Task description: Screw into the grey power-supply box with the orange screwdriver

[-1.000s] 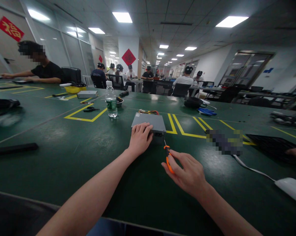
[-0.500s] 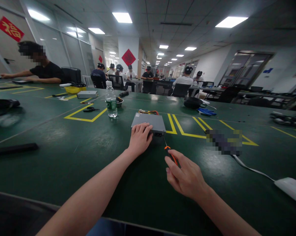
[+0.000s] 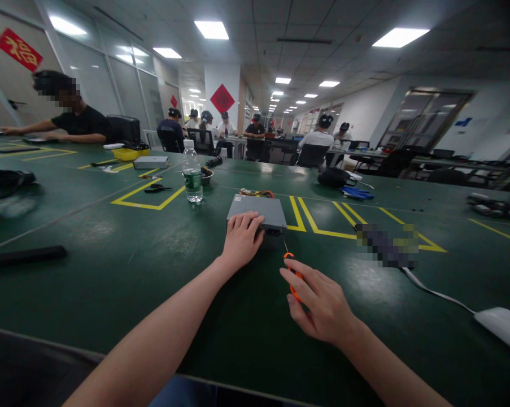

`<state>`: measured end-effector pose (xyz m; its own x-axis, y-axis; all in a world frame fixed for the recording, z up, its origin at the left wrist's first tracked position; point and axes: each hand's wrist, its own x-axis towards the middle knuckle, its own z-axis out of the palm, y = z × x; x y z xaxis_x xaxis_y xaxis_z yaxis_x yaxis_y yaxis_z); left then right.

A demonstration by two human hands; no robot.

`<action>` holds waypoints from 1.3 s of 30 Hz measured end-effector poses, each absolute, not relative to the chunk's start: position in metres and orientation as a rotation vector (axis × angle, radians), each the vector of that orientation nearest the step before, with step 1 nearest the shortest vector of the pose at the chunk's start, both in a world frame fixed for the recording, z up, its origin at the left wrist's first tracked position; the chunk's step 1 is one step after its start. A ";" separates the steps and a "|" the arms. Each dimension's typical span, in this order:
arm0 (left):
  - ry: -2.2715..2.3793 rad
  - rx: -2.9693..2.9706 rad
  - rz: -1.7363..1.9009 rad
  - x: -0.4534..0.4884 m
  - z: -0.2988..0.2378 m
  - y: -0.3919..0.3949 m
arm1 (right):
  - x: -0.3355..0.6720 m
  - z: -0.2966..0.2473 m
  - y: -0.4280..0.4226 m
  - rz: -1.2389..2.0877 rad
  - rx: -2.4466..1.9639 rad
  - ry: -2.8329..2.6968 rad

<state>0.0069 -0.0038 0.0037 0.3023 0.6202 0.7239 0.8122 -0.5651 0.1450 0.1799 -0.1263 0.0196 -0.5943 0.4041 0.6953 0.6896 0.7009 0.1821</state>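
A grey metal computer power supply [image 3: 269,209] lies on the green table, with coloured cables [image 3: 257,193] behind it. My left hand [image 3: 243,240] grips its near left part, the fingers spread over the top and the thumb by the front face. An orange-and-black screwdriver [image 3: 289,257] is in my right hand [image 3: 320,302], its handle between thumb and fingers. The shaft slants up to the supply's front right corner. Whether the tip sits in a screw is too small to tell.
A water bottle [image 3: 192,175] stands left of the supply, beside a small metal bowl [image 3: 205,178]. A black bar [image 3: 26,257] lies at left. Blue gloves [image 3: 356,193] and a white-corded power strip [image 3: 384,246] are at right. A person [image 3: 79,116] sits far left.
My right hand's fingers have shifted on the screwdriver, loosening and turning, and the handle stands a little more upright. My left hand and the power supply have stayed in place.
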 end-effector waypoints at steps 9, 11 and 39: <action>-1.316 -2.324 -1.108 0.007 0.005 -0.005 | 0.178 0.024 -0.123 -0.631 -0.785 -2.211; -1.315 -2.324 -1.108 0.007 0.005 -0.005 | 0.178 0.023 -0.123 -0.609 -0.789 -2.201; -1.312 -2.320 -1.104 0.007 0.003 -0.003 | 0.177 0.018 -0.123 -0.584 -0.976 -2.239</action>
